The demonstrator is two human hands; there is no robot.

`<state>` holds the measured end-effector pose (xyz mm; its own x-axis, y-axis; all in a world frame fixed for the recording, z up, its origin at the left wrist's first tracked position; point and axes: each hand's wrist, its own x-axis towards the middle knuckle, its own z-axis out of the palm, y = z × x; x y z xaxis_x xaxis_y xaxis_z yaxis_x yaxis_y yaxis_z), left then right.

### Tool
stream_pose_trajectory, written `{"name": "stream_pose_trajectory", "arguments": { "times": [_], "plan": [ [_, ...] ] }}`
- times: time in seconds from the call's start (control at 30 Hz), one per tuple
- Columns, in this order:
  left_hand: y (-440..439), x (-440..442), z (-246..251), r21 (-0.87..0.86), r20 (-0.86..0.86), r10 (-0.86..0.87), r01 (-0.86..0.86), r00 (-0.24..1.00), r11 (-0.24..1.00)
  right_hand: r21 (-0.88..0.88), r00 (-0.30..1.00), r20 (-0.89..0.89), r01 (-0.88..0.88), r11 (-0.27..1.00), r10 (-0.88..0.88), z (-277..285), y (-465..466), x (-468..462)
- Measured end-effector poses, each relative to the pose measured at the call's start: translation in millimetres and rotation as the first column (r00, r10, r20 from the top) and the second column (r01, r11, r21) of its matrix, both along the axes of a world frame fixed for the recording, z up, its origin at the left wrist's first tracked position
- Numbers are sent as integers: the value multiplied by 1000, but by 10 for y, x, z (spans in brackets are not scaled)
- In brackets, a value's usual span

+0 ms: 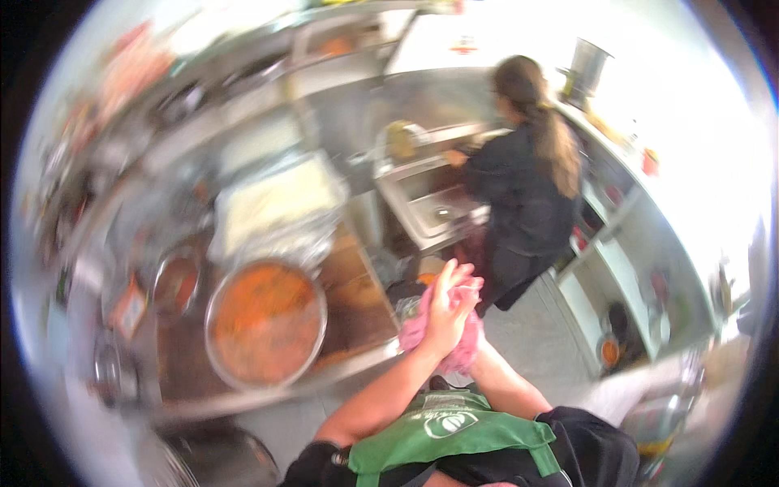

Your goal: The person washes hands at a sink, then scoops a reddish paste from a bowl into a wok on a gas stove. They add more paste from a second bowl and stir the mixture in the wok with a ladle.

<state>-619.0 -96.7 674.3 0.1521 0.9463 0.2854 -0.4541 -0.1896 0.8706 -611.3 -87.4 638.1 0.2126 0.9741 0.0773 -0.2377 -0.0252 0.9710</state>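
Observation:
My left hand (447, 313) presses against a pink cloth (417, 329), its fingers pointing up and away from me. My right hand (473, 298) is on the cloth's other side, largely hidden behind the left hand and the fabric, with some fingertips showing. Both hands are held together in front of my green apron (450, 432), which bears a white print. To the left, a large round metal bowl (266, 322) of orange-red food stands on a brown worktop (353, 286). Behind it lies a pale slab or tray (280, 201) wrapped in clear plastic. Motion blur softens the picture.
A person in black (523, 182) stands ahead at a metal sink (438, 210). White open shelving (621, 292) runs along the right. Near the left edge is a smaller bowl (176, 283), and a dark round container (219, 456) is at lower left. Pale floor tiles (517, 341) show between.

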Motion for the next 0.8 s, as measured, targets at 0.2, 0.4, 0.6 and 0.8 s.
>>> {"name": "stream_pose_trajectory", "arguments": {
  "times": [0.2, 0.4, 0.6, 0.8],
  "plan": [
    [-225, -532, -358, 399, -412, 78, 104, 908, 911, -357, -395, 860, -10, 934, 324, -52, -149, 692],
    [-148, -444, -351, -80, 339, -372, 420, 864, 904, -154, -157, 982, -332, 931, 106, 265, 88, 767],
    [183, -403, 71, -300, 250, -48, 124, 967, 946, 126, -867, 495, 13, 992, -52, 271, 308, 359],
    [310, -493, -607, -528, 93, 286, -196, 954, 826, 50, -854, 519, 43, 998, 11, -164, 107, 532]
  ]
}}
